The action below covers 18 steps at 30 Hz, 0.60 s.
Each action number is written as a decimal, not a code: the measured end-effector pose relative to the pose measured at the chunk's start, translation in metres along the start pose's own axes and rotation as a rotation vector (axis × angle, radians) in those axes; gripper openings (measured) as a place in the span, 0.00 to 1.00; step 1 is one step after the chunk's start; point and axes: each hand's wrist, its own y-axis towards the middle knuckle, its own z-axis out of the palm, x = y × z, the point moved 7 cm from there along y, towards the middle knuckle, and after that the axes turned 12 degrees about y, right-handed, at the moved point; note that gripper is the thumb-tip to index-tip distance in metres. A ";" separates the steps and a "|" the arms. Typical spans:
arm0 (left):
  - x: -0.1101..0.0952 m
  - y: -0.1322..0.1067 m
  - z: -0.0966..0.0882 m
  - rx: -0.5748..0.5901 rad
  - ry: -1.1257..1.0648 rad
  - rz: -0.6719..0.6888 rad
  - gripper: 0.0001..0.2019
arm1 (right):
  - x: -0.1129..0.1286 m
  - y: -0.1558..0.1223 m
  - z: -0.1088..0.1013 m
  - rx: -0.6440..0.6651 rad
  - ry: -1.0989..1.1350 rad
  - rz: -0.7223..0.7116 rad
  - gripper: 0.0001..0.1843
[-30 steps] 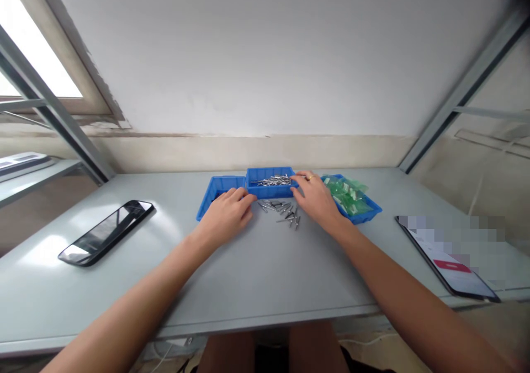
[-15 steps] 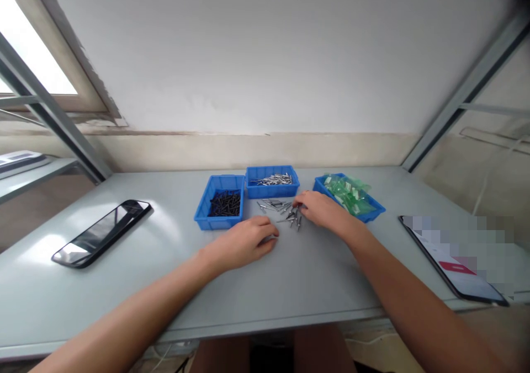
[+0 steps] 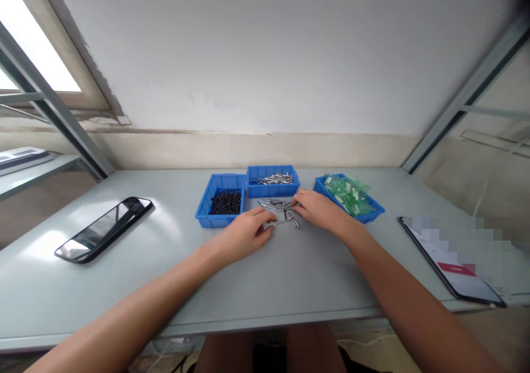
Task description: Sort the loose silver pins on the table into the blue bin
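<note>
Loose screws: a small heap of silver screws (image 3: 278, 206) lies on the bare grey table (image 3: 265, 273), just in front of the middle tray.
Left hand: the left hand (image 3: 244, 235) rests at 7 o'clock of the heap, fingers curled, thumb and forefinger drawn close at the heap's edge. Whether they pinch a screw cannot be told.
Right hand: the right hand (image 3: 318, 210) sits at 3 o'clock of the heap, fingers bent down onto the screws. Too small to tell whether it grips one.
Trays: the black-screw tray (image 3: 217, 222) is at 9 o'clock of the heap, the silver-screw tray (image 3: 273, 190) at 12 o'clock, and the tray of green packets (image 3: 366, 217) at 2 o'clock, just beside the right wrist.
Risk – scatter: both hands crowd one small heap, so a sweep of either could likely roll screws across the smooth table towards its near edge.
Risk – mixing: the black-screw tray is open and near the left knuckles, so a flicked silver screw could land in it.
Risk – nudge: the right forearm could push the tray of green packets.
Risk – fumble: the screws are thin and tangled, so a pinch may lift several or none.
</note>
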 end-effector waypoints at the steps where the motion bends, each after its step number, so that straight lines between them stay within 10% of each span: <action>1: -0.001 0.000 -0.003 -0.016 -0.010 0.001 0.08 | 0.001 0.000 -0.003 -0.023 0.013 -0.003 0.08; 9: -0.010 -0.007 -0.041 -0.363 0.162 0.079 0.11 | 0.033 -0.001 -0.011 -0.078 0.301 -0.117 0.09; 18: 0.009 0.000 -0.033 -0.281 0.288 -0.028 0.10 | 0.057 -0.013 -0.031 -0.266 0.345 -0.309 0.09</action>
